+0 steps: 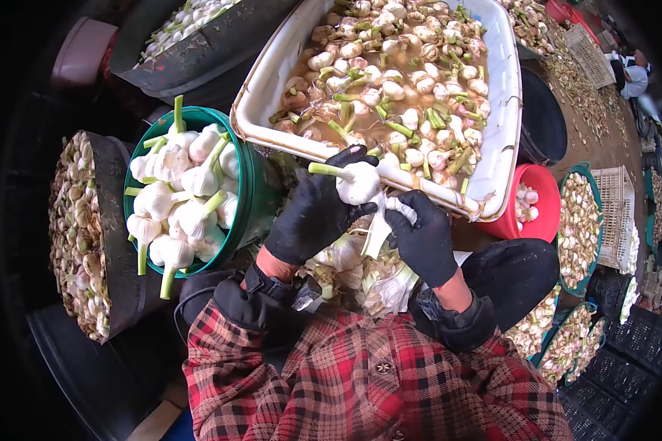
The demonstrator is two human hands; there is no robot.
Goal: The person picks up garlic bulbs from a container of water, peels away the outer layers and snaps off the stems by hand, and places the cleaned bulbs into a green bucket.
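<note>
Between my two black-gloved hands is a white garlic bulb (358, 184) with a short green stem pointing left. My left hand (312, 209) is closed around the bulb from the left side. The fingers of my right hand (425, 239) pinch a strip of pale outer skin (377, 234) that hangs loose from the bulb's underside. Below the hands, peeled-off garlic skins (379, 287) lie heaped in my lap. To the left stands a green bucket (254, 191) full of clean white bulbs with trimmed stems (173, 209). Just beyond my hands is the rim of a white tub (272, 141).
Garlic bulbs (393, 90) float in brownish water inside the tub. A red bucket (541, 198) with a few small bulbs stands at right. Dark containers of garlic (81, 235) sit far left. Garlic-filled baskets (577, 228) and a white crate (614, 213) line the right; a person (632, 77) is behind.
</note>
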